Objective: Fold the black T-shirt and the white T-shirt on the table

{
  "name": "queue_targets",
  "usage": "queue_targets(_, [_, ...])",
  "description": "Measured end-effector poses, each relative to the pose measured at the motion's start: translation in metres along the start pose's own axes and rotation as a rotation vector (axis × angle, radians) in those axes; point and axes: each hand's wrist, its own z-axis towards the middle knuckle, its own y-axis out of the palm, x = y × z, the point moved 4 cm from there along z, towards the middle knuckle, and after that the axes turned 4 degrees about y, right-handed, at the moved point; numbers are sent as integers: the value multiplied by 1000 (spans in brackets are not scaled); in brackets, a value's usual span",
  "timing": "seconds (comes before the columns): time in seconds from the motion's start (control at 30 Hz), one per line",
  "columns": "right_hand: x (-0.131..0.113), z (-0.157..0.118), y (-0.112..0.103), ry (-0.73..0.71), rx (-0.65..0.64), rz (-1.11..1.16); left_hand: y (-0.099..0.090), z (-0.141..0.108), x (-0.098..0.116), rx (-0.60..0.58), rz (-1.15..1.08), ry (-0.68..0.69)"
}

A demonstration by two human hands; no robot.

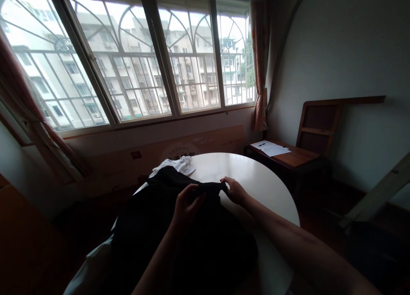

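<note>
A large black cloth [144, 218], perhaps a garment, lies over the left and near part of a round white table [256, 171]. My left hand [187, 203] grips its upper edge near the table's middle, thumb and fingers closed on the fabric. To the right, my right hand [233, 189] pinches the corner of the same edge, which is held roughly level between the two hands. A white cloth [174, 163] lies crumpled at the table's far left, touching the black one. The dark fabric hides most of its own folds.
Beyond the table's right side stands a wooden bench [297, 156] with white papers [272, 148] on it. A pale fabric [92, 265] hangs at the lower left. Windows and curtains [260, 64] line the far wall. A slanted beam [378, 192] is at the right.
</note>
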Motion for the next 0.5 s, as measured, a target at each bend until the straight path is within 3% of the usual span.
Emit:
queue_targets(0.2, [-14, 4, -40, 28, 367, 195, -16, 6, -2, 74, 74, 29])
queue_targets(0.37, [-54, 1, -73, 4, 487, 527, -22, 12, 13, 85, 217, 139])
queue_targets(0.43, [-71, -1, -87, -45, 503, 434, -29, 15, 30, 156, 273, 214])
queue_targets(0.5, [-90, -6, -104, -156, 496, 167, -41, 18, 51, 245, 348, 274])
